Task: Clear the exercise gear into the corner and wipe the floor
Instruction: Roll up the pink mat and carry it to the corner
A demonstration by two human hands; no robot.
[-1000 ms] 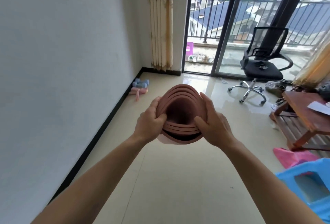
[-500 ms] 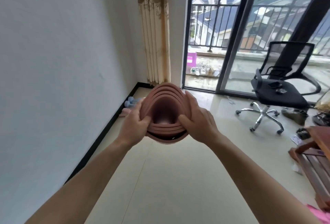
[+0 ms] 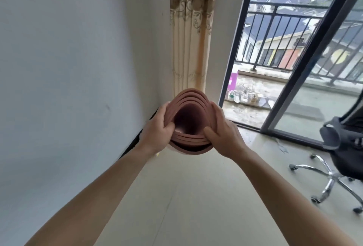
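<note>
A rolled brown exercise mat [image 3: 189, 120] points end-on at me, held out in front at mid-frame. My left hand [image 3: 157, 131] grips its left side with the thumb hooked over the rolled layers. My right hand [image 3: 222, 132] grips the right side in the same way. The roll hangs in the air in front of the room's corner, where the white wall meets the curtain [image 3: 190, 33]. The blue and pink gear by the wall is hidden behind the mat and my hands.
The white wall [image 3: 68, 69] with a black skirting runs along the left. A sliding glass door [image 3: 294, 73] opens on a balcony at the right. A black office chair [image 3: 341, 147] on a chrome base stands at the right edge. Pale tiled floor [image 3: 186, 196] lies below.
I have moved closer to the corner with the mat; the curtain and wall loom larger. The small gear by the wall, the wooden table and the blue stool have left view.
</note>
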